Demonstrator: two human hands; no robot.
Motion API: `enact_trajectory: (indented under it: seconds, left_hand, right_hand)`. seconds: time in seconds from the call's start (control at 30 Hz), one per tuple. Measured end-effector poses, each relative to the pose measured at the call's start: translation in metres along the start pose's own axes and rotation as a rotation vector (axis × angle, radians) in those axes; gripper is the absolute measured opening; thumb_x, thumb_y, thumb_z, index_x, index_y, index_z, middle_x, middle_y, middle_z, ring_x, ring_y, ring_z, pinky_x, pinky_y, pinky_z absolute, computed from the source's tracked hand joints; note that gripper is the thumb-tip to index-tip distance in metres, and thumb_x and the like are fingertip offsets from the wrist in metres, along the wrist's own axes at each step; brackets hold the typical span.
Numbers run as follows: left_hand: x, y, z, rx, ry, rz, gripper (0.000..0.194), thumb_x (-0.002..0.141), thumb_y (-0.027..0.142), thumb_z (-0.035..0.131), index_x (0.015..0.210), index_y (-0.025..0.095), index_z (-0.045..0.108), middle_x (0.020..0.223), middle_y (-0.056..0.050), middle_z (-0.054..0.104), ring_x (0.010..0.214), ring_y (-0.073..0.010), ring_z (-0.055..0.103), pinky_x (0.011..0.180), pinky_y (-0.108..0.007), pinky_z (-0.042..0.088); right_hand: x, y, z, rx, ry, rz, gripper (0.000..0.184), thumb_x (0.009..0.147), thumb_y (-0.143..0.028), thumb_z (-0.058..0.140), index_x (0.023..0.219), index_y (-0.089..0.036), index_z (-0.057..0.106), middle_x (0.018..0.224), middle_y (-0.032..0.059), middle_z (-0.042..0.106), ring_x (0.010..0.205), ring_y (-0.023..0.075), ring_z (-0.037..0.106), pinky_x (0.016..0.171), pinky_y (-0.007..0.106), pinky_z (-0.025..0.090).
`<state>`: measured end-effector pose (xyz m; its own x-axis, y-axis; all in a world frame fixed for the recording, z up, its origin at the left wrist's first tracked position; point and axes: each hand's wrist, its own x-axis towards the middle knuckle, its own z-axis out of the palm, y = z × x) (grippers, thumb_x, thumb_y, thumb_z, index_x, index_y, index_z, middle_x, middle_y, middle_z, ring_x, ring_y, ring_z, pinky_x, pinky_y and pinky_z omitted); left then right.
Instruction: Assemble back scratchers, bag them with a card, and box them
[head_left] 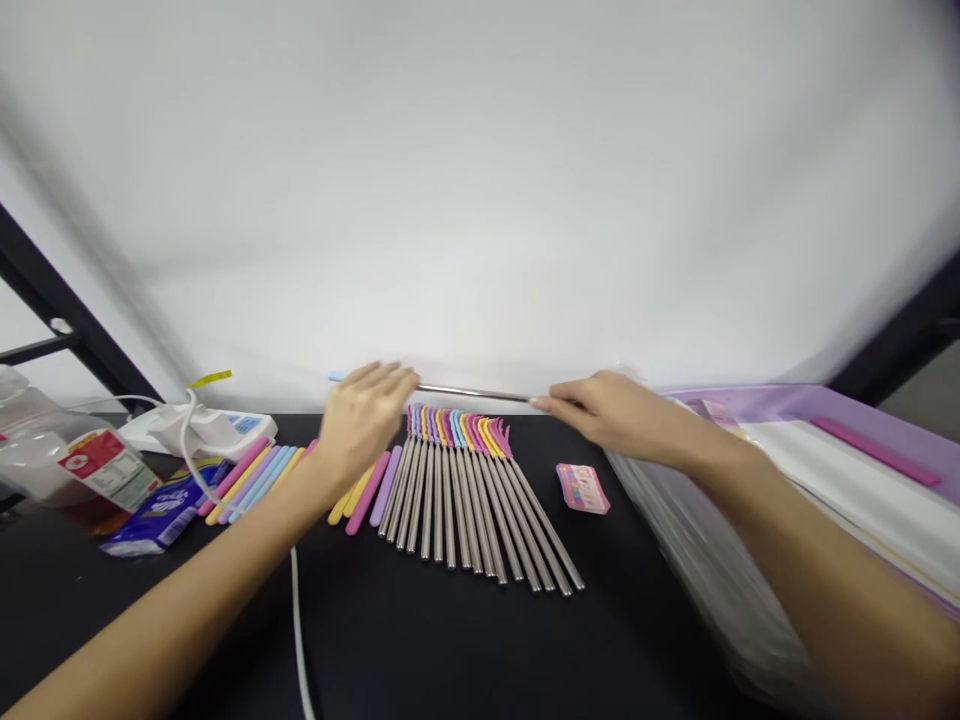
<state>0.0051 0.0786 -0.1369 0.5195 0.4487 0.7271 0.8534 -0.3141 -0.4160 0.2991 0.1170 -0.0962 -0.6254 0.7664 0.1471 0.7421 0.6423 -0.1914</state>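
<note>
The metal rod (474, 392) looks stiff, light, perhaps slippery, best held near its ends; right fingertips (541, 403) pinch one, left hand (369, 408) seemingly closed around it.

Left hand (367, 412) and right hand (596, 403) bare, slim forearms (806, 540) uncovered

Passing room in front of the steel rods, obstacles left, right and behind
A hand could pass over the black tabletop (450, 660) on the near side of the steel rods (457, 510), right of the white cable (298, 620); the bottle (97, 470), blue packet (161, 510) and power strip (247, 428) crowd the left, the clear plastic (675, 540) and purple bin (810, 397) block the right, and the thin rod (472, 392) between left hand (367, 410) and right hand (592, 405) bars the way before the wall (480, 200)
</note>
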Motion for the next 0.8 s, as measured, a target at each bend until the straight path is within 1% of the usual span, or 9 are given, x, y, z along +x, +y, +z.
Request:
enact_trajectory:
  seconds: [0.1, 0.17, 0.23, 0.33, 0.43, 0.53, 0.6, 0.7, 0.8]
  left_hand:
    - [0.004, 0.0, 0.0, 0.024, 0.02, -0.069, 0.029, 0.088, 0.001, 0.046, 0.103, 0.013, 0.068, 0.108, -0.012, 0.073, 0.105, -0.0261, 0.067, 0.093, -0.04, 0.053]
    - [0.013, 0.014, -0.003, 0.001, -0.016, 0.013, 0.034, 0.089, 0.002, 0.045, 0.118, 0.008, 0.062, 0.117, -0.016, 0.069, 0.111, -0.0275, 0.064, 0.095, -0.042, 0.051]
    - [0.022, 0.032, -0.005, -0.038, -0.037, 0.113, 0.04, 0.091, 0.001, 0.043, 0.129, 0.006, 0.053, 0.119, -0.018, 0.067, 0.109, -0.0257, 0.064, 0.092, -0.04, 0.053]
    - [0.027, 0.047, -0.008, -0.106, -0.004, 0.2, 0.039, 0.093, 0.001, 0.04, 0.129, 0.006, 0.051, 0.118, -0.017, 0.067, 0.108, -0.0232, 0.065, 0.09, -0.037, 0.054]
    - [0.02, 0.039, -0.007, -0.153, 0.027, 0.194, 0.031, 0.093, 0.001, 0.041, 0.118, 0.007, 0.059, 0.111, -0.016, 0.07, 0.103, -0.0221, 0.067, 0.088, -0.035, 0.056]
    - [0.015, 0.022, -0.005, -0.134, 0.048, 0.083, 0.03, 0.092, 0.001, 0.04, 0.106, 0.009, 0.064, 0.101, -0.014, 0.073, 0.093, -0.0228, 0.07, 0.08, -0.036, 0.059]
    - [0.016, 0.016, -0.004, -0.106, 0.063, 0.038, 0.028, 0.091, 0.001, 0.041, 0.102, 0.009, 0.065, 0.098, -0.012, 0.074, 0.09, -0.0237, 0.071, 0.076, -0.037, 0.059]
    - [0.023, 0.021, -0.004, -0.094, 0.076, 0.094, 0.026, 0.091, 0.002, 0.045, 0.108, 0.007, 0.064, 0.104, -0.014, 0.073, 0.095, -0.0242, 0.07, 0.081, -0.038, 0.059]
    - [0.025, 0.032, -0.004, -0.111, 0.068, 0.193, 0.031, 0.091, 0.0, 0.046, 0.118, 0.007, 0.059, 0.107, -0.014, 0.072, 0.099, -0.0221, 0.069, 0.087, -0.036, 0.057]
  right_hand:
    - [-0.001, 0.001, -0.007, -0.017, 0.039, 0.011, 0.053, 0.097, -0.056, 0.034, 0.058, -0.02, 0.037, 0.05, -0.002, 0.043, 0.047, 0.0118, 0.036, 0.052, 0.029, 0.021]
    - [0.0, -0.005, -0.01, -0.015, 0.08, -0.031, 0.049, 0.097, -0.053, 0.036, 0.061, -0.02, 0.039, 0.051, -0.0027, 0.043, 0.048, 0.0117, 0.036, 0.053, 0.029, 0.022]
    - [0.0, -0.011, -0.012, 0.009, 0.1, -0.069, 0.043, 0.098, -0.049, 0.036, 0.067, -0.021, 0.045, 0.052, -0.0036, 0.045, 0.05, 0.012, 0.039, 0.054, 0.028, 0.023]
    - [-0.004, -0.007, -0.013, 0.076, 0.02, -0.108, 0.038, 0.097, -0.048, 0.037, 0.073, -0.022, 0.05, 0.055, -0.0043, 0.046, 0.052, 0.0127, 0.041, 0.056, 0.027, 0.026]
    - [-0.014, 0.012, -0.018, 0.137, -0.076, -0.104, 0.04, 0.095, -0.051, 0.039, 0.072, -0.021, 0.052, 0.059, -0.0034, 0.046, 0.055, 0.0131, 0.04, 0.057, 0.027, 0.029]
    - [-0.023, 0.029, -0.026, 0.177, -0.114, -0.039, 0.039, 0.093, -0.052, 0.043, 0.071, -0.021, 0.05, 0.063, -0.003, 0.044, 0.059, 0.0132, 0.039, 0.056, 0.026, 0.03]
    - [-0.026, 0.03, -0.03, 0.193, -0.135, 0.0, 0.039, 0.092, -0.052, 0.046, 0.068, -0.021, 0.046, 0.063, -0.0034, 0.039, 0.059, 0.0129, 0.036, 0.055, 0.026, 0.029]
    - [-0.025, 0.02, -0.03, 0.234, -0.15, 0.0, 0.039, 0.093, -0.05, 0.045, 0.068, -0.021, 0.045, 0.062, -0.0039, 0.037, 0.058, 0.0126, 0.034, 0.055, 0.026, 0.028]
    - [-0.022, 0.012, -0.025, 0.285, -0.138, -0.035, 0.034, 0.094, -0.048, 0.042, 0.08, -0.022, 0.057, 0.064, -0.0038, 0.045, 0.059, 0.0134, 0.039, 0.057, 0.026, 0.03]
